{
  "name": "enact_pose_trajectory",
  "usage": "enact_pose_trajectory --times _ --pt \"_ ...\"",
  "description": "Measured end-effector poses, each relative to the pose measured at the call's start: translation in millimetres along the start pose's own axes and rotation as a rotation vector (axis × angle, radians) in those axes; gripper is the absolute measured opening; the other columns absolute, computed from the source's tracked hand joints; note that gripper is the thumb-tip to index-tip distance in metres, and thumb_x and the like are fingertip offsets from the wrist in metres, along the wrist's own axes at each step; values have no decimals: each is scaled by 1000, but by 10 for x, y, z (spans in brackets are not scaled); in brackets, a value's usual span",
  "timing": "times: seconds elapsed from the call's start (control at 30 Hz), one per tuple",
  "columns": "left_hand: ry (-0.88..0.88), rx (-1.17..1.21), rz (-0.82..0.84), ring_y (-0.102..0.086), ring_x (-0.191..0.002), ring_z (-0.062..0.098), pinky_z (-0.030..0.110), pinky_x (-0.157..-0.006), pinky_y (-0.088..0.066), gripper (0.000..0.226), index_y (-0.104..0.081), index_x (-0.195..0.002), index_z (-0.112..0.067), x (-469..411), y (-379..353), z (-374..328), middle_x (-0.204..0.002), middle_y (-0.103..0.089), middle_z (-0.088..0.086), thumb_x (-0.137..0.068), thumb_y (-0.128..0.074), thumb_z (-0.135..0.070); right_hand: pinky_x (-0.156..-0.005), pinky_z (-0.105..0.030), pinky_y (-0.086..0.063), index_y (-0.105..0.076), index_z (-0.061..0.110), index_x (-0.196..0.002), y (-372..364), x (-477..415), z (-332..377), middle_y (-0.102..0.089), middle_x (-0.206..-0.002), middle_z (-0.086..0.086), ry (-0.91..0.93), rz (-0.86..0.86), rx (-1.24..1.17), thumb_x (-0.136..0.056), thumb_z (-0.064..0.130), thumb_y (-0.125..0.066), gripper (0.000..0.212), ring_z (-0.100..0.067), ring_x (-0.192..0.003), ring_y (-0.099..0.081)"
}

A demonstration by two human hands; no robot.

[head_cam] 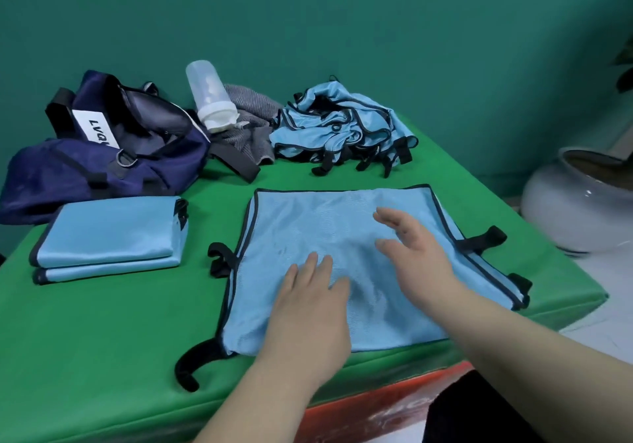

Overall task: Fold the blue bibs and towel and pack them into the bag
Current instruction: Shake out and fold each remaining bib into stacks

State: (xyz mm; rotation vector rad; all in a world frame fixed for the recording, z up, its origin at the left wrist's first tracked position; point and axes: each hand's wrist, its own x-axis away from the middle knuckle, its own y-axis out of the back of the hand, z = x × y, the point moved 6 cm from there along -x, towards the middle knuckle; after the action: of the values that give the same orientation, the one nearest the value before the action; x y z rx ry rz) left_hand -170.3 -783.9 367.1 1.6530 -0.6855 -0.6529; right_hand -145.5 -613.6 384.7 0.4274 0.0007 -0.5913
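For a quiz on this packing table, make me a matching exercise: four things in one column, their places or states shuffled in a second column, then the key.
Things
1. navy bag
2. clear bottle
3. folded bibs
4. bib heap

Places or states
A. crumpled, far middle of the green table
B. stacked flat, near left
C. tilted, upside down
D. far left, white label showing

Pairs: 1-D, 2-C, 3-B, 4-A
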Motion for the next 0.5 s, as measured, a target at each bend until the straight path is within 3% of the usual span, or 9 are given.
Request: enact_pose_trajectory --times 0.07,0.17,0.2,0.27,0.3,0.37,0.43,0.5 --pt "-43 4 -19 -13 -152 29 47 -123 -9 42 -49 -139 -25 -100 -39 -95 -162 -27 9 -97 -45 -27 -114 -22 -27 -40 35 -147 194 38 -161 -31 -152 25 -6 120 396 -99 33 -53 50 8 -143 -25" --pt "-38 22 -11 3 -153 20 43 -124 2 44 -38 -147 -30 -236 -84 -167 -166 -10 0 -104 -31 -39 -123 -33 -9 -24 19 -156 474 50 -394 -16 -165 6 37 228 732 -101 46 -45 65 -12 -153 2" --pt "-40 21 -8 3 -153 19 42 -124 2 46 -37 -147 -32 -265 -114 -202 -166 -10 -2 -103 -26 -43 -123 -35 -8 -24 15 -155 555 49 -458 -18 -164 1 46 259 797 -101 49 -43 67 -18 -154 1" --pt "-25 44 24 -1 -153 17 42 -123 -1 59 -36 -146 -36 -283 -218 -243 -165 -14 -5 -95 -9 -50 -122 -40 -16 -37 11 -144 725 30 -553 -35 -150 -4 86 287 936 -99 57 -35 64 -28 -147 -19" --pt "-12 48 24 -5 -153 17 42 -123 -4 69 -37 -146 -37 -288 -259 -248 -164 -17 -5 -88 -2 -53 -117 -44 -26 -44 13 -132 808 8 -583 -42 -134 -2 109 281 997 -96 61 -28 62 -28 -134 -31" --pt "4 55 22 -14 -152 19 43 -122 -10 78 -41 -145 -37 -295 -298 -248 -163 -25 -4 -82 0 -56 -104 -44 -36 -46 18 -117 972 -36 -642 -42 -114 3 116 267 1074 -92 66 -19 60 -21 -114 -37" --pt "5 55 52 -12 -153 18 42 -123 -7 81 -37 -148 -38 -298 -328 -251 -164 -21 -5 -81 2 -59 -106 -44 -34 -46 18 -123 1097 -79 -732 -42 -123 3 91 290 1091 -91 69 -15 67 -25 -125 -37" --pt "18 63 68 -5 -153 15 39 -123 -2 84 -31 -151 -40 -290 -347 -249 -165 -13 -9 -78 5 -62 -114 -44 -28 -42 16 -139 1201 -113 -764 -39 -144 1 73 299 1045 -96 67 -20 71 -28 -141 -28"
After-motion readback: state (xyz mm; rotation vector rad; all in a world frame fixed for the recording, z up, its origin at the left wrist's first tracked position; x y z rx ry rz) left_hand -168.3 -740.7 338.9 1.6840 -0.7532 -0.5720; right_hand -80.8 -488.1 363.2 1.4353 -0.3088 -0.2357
